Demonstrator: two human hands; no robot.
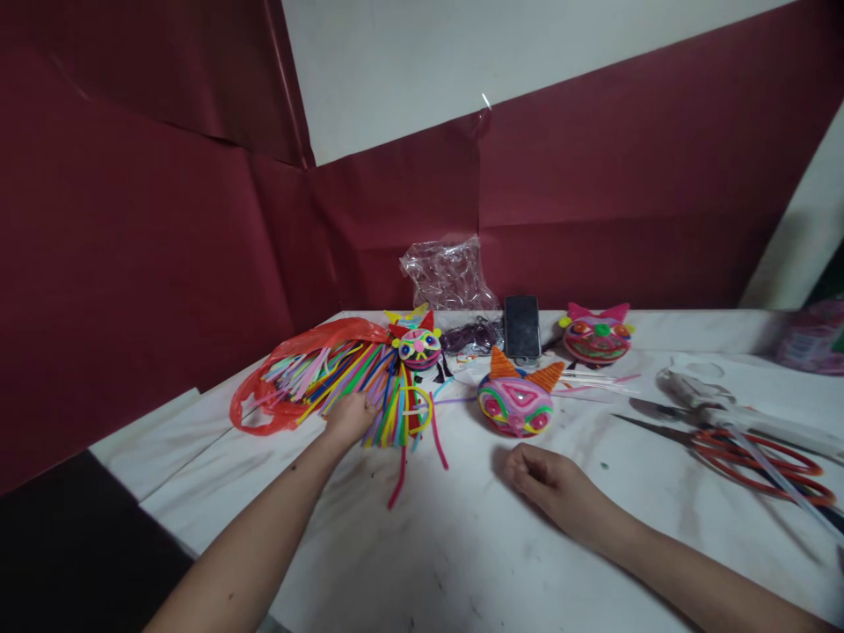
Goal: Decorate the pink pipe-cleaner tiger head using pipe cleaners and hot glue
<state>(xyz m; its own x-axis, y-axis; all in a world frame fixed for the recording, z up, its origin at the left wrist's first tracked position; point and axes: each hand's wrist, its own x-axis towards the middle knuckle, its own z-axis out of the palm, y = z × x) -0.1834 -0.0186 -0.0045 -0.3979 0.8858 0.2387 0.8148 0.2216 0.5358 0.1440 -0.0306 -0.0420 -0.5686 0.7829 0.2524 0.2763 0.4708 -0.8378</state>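
Note:
A fan of many-coloured pipe cleaners [389, 391] spreads over a red plastic bag [249, 411] at the left. My left hand [352, 417] lies over their near ends, fingers curled; what it may hold is hidden. My right hand [537, 475] rests on the white table [422, 563] in a loose fist with nothing in it. Just behind it sits a pink animal head with orange ears [516, 403]. A smaller head with red ears [420, 349] stands by the pipe cleaners, and one with pink ears [597, 336] sits farther back.
Red-handled scissors [758, 462] and a glue gun [725, 404] lie at the right. At the back are a dark phone [522, 327] and a clear plastic bag [448, 272]. Loose pink pipe cleaners [439, 431] lie between my hands. Dark red sheeting [593, 193] covers the wall.

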